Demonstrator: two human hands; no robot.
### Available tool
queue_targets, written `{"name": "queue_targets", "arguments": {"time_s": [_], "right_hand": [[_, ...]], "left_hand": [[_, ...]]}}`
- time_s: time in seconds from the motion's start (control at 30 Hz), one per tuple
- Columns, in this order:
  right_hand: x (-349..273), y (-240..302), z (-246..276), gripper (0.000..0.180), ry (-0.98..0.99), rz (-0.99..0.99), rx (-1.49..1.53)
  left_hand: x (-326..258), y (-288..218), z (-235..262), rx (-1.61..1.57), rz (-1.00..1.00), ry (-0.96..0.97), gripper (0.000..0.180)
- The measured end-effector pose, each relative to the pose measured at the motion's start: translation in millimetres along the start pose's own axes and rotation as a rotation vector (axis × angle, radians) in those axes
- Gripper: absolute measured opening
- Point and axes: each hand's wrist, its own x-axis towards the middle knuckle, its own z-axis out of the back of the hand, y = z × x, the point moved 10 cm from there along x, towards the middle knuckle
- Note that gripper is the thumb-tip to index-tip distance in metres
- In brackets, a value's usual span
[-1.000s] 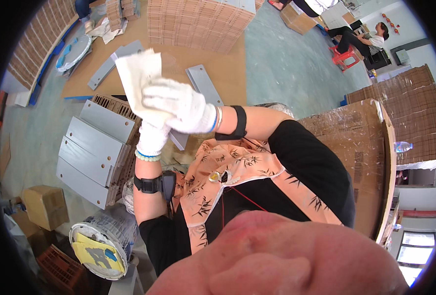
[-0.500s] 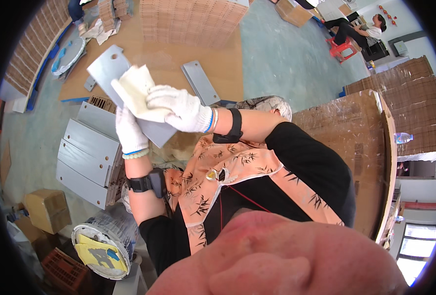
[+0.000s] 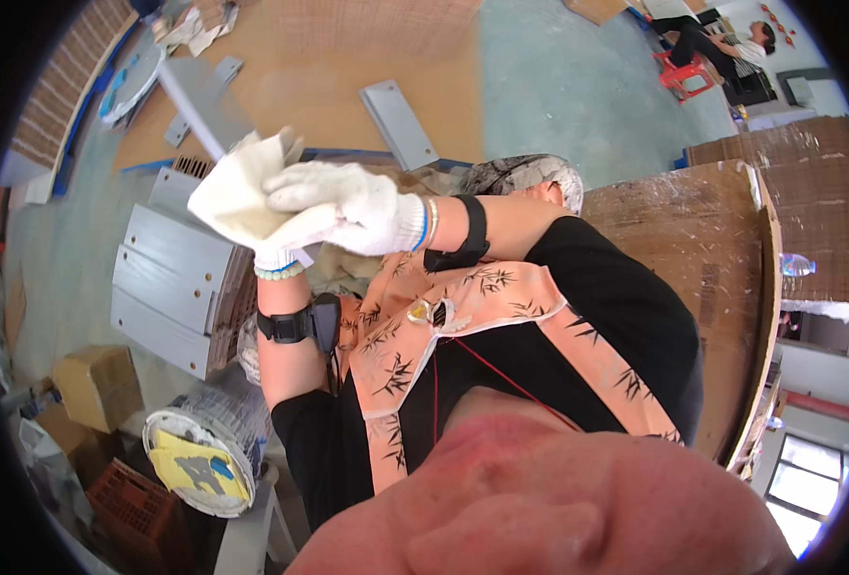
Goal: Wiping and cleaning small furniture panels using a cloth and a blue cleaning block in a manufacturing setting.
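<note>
- Our right hand [image 3: 343,196], in a white knitted glove, has its fingers closed over a folded cream cloth [image 3: 233,196].
- Our left hand [image 3: 276,259], gloved too, is mostly hidden behind that cloth; we see its cuff and cannot tell how its fingers are set.
- The held grey panel [image 3: 199,105] is up in the air at the cloth, its long end slanting out toward the upper left and a small corner showing by our left wrist.
- Left of our left forearm we have a stack of drilled panels [image 3: 175,273].
- Ahead of us, a loose panel [image 3: 399,125] lies on the brown board [image 3: 319,105].
- Below the stack, a bucket [image 3: 204,460] with a yellow patch sits near a cardboard box [image 3: 99,388].
- Beyond our right arm stands a large carton [image 3: 693,220].
- Farther off, a person [image 3: 712,46] sits on a red stool [image 3: 685,79].
</note>
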Motion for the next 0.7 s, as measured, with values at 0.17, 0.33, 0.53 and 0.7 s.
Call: {"name": "queue_targets", "arguments": {"time_s": [0.17, 0.33, 0.53, 0.7], "right_hand": [[5, 18, -1, 0.031, 0.044, 0.182, -0.131], [29, 13, 9, 0.03, 0.055, 0.237, -0.312], [80, -32, 38, 0.029, 0.021, 0.041, -0.415], [114, -67, 81, 0.03, 0.189, 0.059, -0.868]], "left_hand": [[-9, -15, -35, -0.314, 0.067, -0.171, 0.067], [-16, -13, -2, 0.279, 0.054, -0.277, 0.085], [-28, -8, -48, -0.083, 0.216, 0.12, 0.075], [-5, 0, -75, -0.658, 0.358, 0.166, 0.089]]}}
